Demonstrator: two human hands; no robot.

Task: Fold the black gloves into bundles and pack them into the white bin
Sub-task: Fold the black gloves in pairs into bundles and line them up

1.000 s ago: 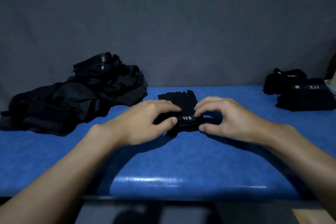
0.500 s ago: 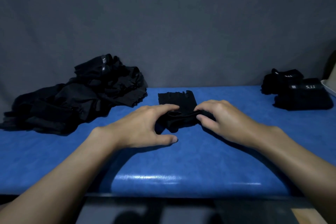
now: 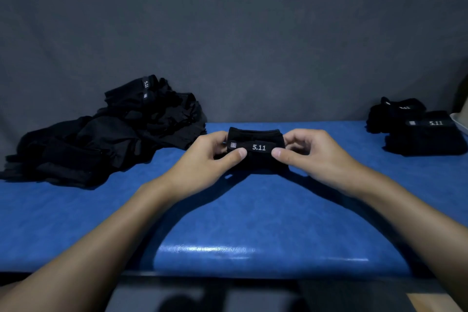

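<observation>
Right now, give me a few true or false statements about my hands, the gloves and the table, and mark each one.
1. The left hand and the right hand each pinch one end of the glove bundle. True.
2. The label on the bundle reads 5.11 and faces the camera. True.
3. The loose pile of gloves lies on the right side of the blue table. False: it lies on the left side, near the back.
4. The finished bundles are already inside the white bin. False: they sit on the table at the right; only a sliver of the bin shows at the frame's edge.
</observation>
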